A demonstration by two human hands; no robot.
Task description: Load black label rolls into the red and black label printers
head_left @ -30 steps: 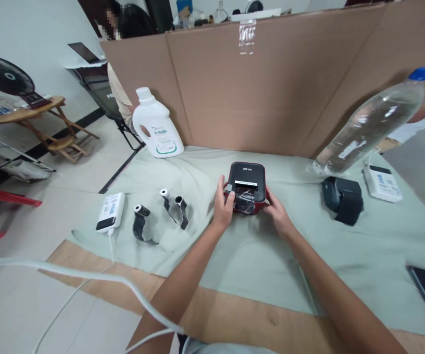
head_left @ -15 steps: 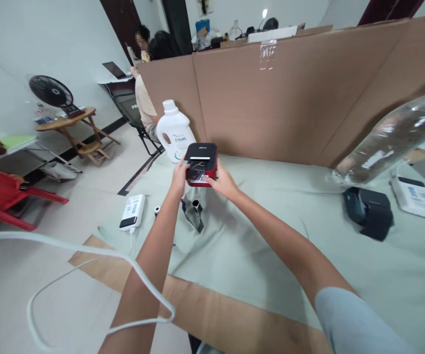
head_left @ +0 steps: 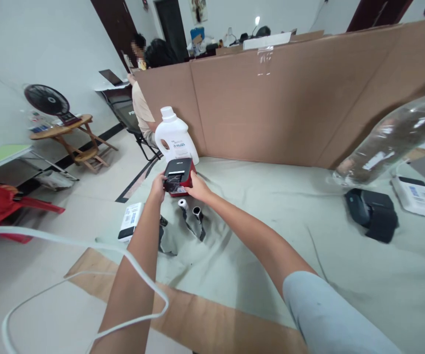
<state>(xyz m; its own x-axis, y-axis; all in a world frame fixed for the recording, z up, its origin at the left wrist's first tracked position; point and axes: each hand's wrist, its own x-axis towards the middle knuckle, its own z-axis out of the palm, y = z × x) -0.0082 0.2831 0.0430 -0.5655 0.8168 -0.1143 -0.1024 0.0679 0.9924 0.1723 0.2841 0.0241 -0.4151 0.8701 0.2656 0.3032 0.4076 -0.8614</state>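
Observation:
A small black-topped printer (head_left: 179,168) with red sides sits between my two hands, in front of a white jug (head_left: 174,132). My left hand (head_left: 158,187) is closed on its left side. My right hand (head_left: 199,187) grips the right side, thumb at the front near a clear, glossy piece. Just nearer to me, a white-ended roll (head_left: 183,203) and a dark-ended roll (head_left: 197,211) stand on the cloth, with dark film hanging between them. Another dark roll with film (head_left: 167,241) lies beside my left forearm, partly hidden. The printer's underside is hidden.
A white power bank (head_left: 129,221) lies left of my left arm. At the right are a black device with a strap (head_left: 372,214), another white box (head_left: 416,195) and a large clear bottle (head_left: 389,135). Cardboard (head_left: 271,108) walls the back. A white cable (head_left: 68,238) loops across the lower left.
Both hands have carried the printer left and slightly lower in view, closer before the jug. The rolls and film behind my arms now show more. The whole view has shifted a little.

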